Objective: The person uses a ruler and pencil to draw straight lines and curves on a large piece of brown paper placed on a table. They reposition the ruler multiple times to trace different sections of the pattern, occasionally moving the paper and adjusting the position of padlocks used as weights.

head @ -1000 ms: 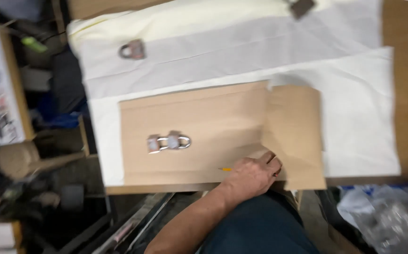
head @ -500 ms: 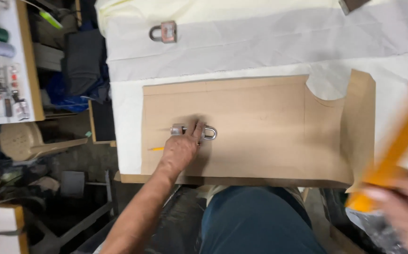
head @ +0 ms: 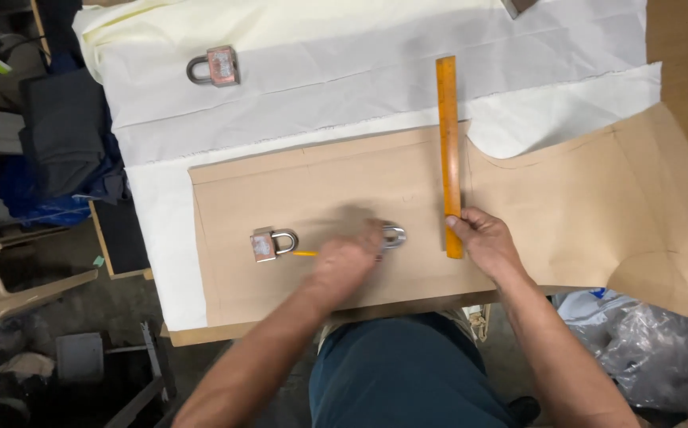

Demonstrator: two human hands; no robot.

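Since half a second ago our right hand (head: 482, 242) has laid the orange ruler (head: 448, 150) upright across the brown paper pattern (head: 320, 198), fingers pressing its lower end. Our blurred left hand (head: 348, 261) closes on a padlock (head: 394, 235) mid-frame, pencil (head: 304, 254) beside it. Marking seems under way; next we need that ruler steady.

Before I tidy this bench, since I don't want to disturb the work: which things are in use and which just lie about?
In use:
right hand on orange ruler
left hand at a padlock
brown paper pattern
padlock beside it
white cloth

Lying about:
far padlock
plastic bag
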